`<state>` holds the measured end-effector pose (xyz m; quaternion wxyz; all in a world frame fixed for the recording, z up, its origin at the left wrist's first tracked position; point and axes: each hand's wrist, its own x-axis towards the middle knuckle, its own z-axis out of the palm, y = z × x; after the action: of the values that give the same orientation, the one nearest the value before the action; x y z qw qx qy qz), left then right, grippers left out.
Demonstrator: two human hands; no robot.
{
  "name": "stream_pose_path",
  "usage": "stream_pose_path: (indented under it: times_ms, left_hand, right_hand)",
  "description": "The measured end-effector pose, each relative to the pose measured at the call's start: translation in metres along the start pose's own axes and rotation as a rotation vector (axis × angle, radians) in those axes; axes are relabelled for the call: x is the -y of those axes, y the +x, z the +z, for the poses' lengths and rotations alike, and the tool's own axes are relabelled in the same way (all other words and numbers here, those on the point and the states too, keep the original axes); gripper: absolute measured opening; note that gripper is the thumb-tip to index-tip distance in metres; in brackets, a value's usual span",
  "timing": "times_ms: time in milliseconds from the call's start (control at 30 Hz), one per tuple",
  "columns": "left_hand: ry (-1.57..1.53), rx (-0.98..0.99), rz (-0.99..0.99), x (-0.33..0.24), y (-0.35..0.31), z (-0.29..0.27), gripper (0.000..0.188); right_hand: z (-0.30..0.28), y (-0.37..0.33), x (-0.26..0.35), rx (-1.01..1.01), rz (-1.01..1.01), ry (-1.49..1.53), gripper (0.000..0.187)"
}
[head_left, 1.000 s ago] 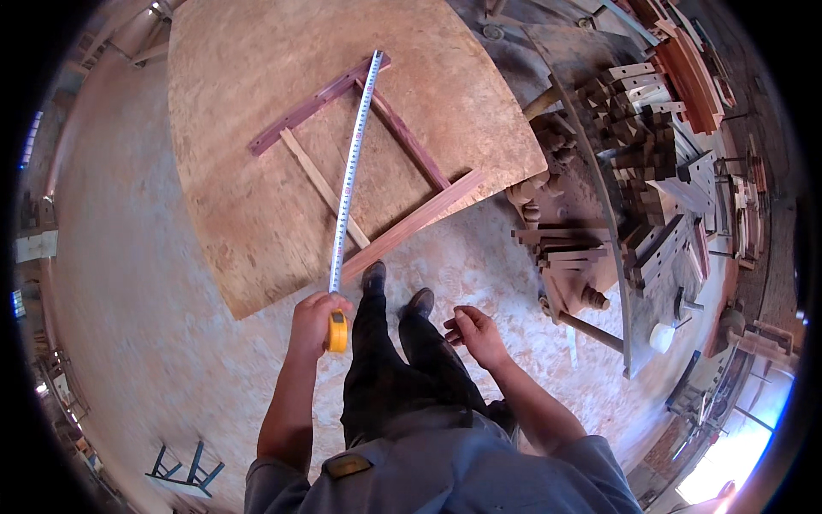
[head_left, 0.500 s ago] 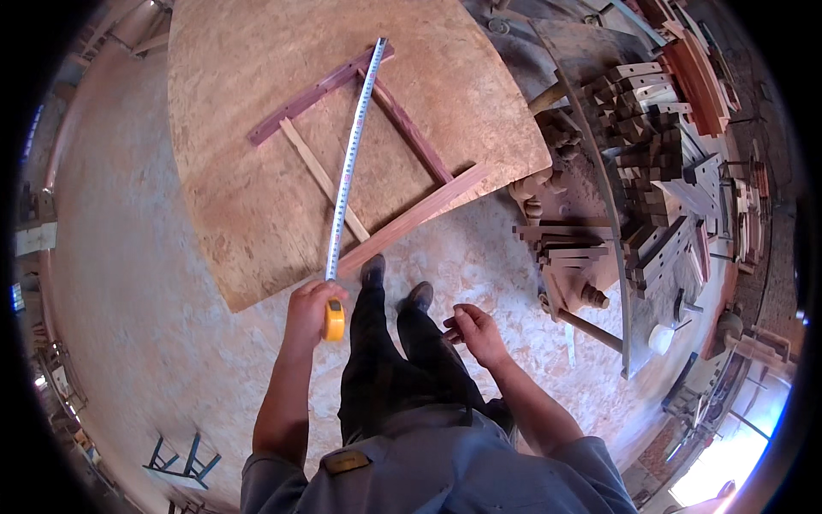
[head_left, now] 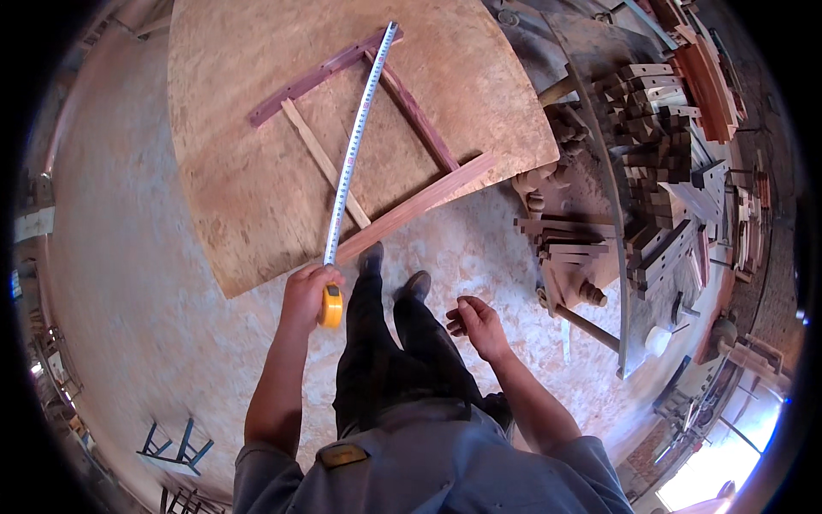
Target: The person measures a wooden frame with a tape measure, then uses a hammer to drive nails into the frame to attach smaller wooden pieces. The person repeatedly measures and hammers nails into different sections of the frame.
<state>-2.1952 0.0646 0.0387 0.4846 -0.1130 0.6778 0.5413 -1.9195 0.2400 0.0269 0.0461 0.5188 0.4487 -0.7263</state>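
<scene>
Left hand (head_left: 306,295) wrapped round a yellow, rounded tape measure (head_left: 331,310) at eight o'clock, white blade (head_left: 349,161) toward twelve-thirty over the reddish-and-pale wooden frame (head_left: 419,207), right hand (head_left: 476,325) half-curled, seemingly empty; probably diagonal measuring, so steady it and read.

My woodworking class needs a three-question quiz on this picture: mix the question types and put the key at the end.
1. Multiple choice. How does the extended tape blade run relative to the wooden frame?
A. Parallel to one rail
B. Slantwise across it, towards a far corner
C. Wholly outside it

2. True or false. The right hand is touching the frame.

3. Short answer. Which hand holds the yellow tape case?

Key:
1. B
2. False; the right hand is well apart from the frame.
3. The left hand
</scene>
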Motion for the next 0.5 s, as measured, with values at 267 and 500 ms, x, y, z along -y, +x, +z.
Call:
stream_pose_path:
  times_ms: [267, 500]
  left_hand:
    - [0.135, -0.002, 0.053, 0.009, 0.006, -0.011, 0.021]
    - [0.235, -0.045, 0.048, -0.002, 0.001, -0.009, 0.022]
  right_hand:
    - [-0.004, 0.002, 0.002, -0.046, 0.006, -0.031, 0.044]
    - [-0.012, 0.002, -0.001, -0.05, 0.023, -0.049, 0.048]
